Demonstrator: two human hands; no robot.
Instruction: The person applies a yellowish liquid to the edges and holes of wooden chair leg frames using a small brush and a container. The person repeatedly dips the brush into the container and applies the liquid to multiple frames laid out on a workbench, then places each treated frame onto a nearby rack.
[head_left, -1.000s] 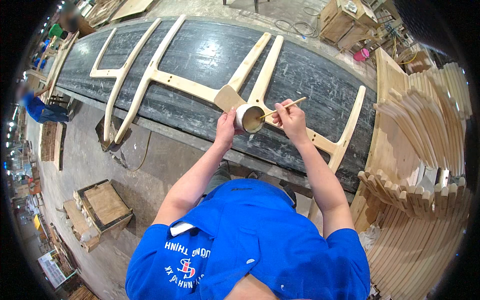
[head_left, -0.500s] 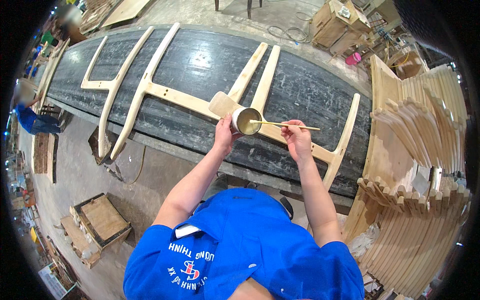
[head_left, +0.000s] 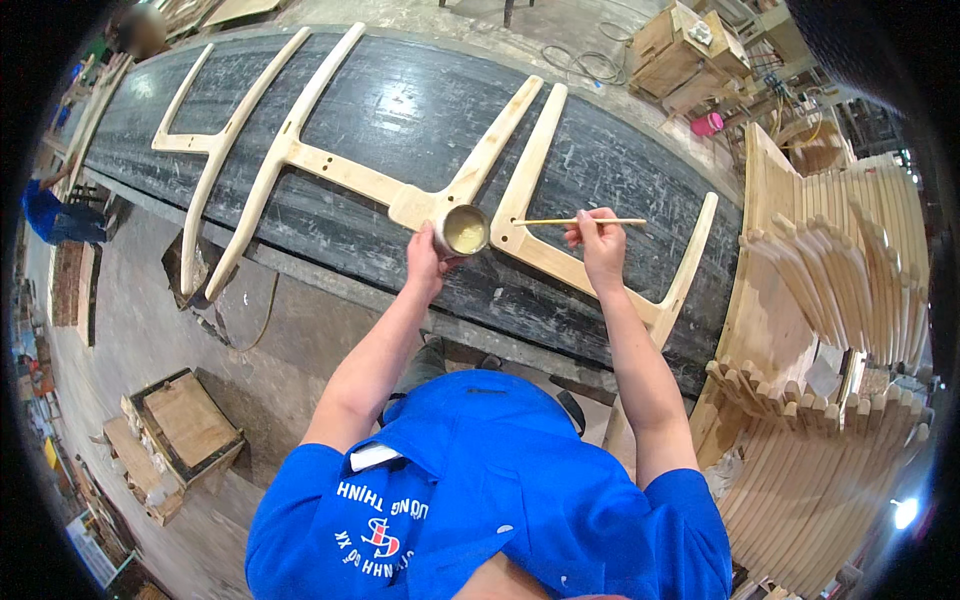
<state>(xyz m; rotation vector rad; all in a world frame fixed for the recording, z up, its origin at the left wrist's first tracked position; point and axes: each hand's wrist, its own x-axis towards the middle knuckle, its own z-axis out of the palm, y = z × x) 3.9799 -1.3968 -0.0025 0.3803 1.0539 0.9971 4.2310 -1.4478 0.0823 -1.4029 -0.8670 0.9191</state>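
Observation:
My left hand (head_left: 426,264) is wrapped around a small round can (head_left: 486,238) that holds a pale yellowish, glue-like liquid. Between the fingers of my right hand (head_left: 602,250) is a thin wooden stick (head_left: 570,221). The stick's left tip is at the corner of an angled wooden frame piece (head_left: 550,262), beside small dark holes; whether it goes into a hole I cannot tell. The can is left of that corner, near the right end of a second wooden frame (head_left: 345,174), partly hiding it. Both pieces lie on a dark, scuffed tabletop (head_left: 400,140).
Another wooden frame (head_left: 222,130) lies farther left on the table. Stacked curved wooden parts (head_left: 830,260) stand at the right, beside a plywood panel (head_left: 765,280). A wooden box (head_left: 190,425) is on the floor at left. A person in blue (head_left: 55,215) is at the far left.
The stick has come out of the can, and its tip has reached the corner of the right frame piece. My left hand has shifted slightly left with the can.

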